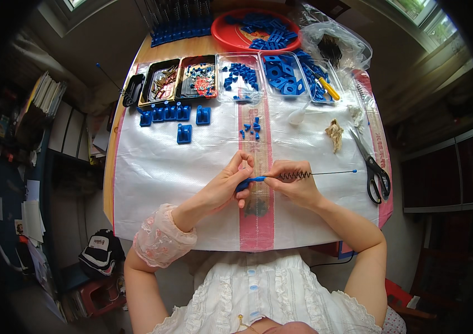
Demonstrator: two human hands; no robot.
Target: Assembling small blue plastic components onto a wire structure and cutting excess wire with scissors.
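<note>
Above the middle of the table, my left hand (pixel 222 188) is closed on a small blue plastic part (pixel 242 185), mostly hidden by its fingers. My right hand (pixel 297 188) pinches a dark wire rod with a coiled spring section (pixel 333 172); its blue-capped end sticks out to the right. Rod and blue part meet between the two hands, where a narrow blue piece shows; whether they are joined I cannot tell. Beyond my hands lie several small blue pegs (pixel 257 127). Farther left are several blue blocks with raised loops (pixel 184 133).
Trays along the back hold screws (pixel 164 79), small metal hardware (pixel 199 75), blue pegs (pixel 241 77) and flat blue plates (pixel 283 75). A yellow-handled tool (pixel 329 89) rests in the rightmost tray. Black-handled scissors (pixel 374 172) lie at right. Behind stands a red basin (pixel 218 37).
</note>
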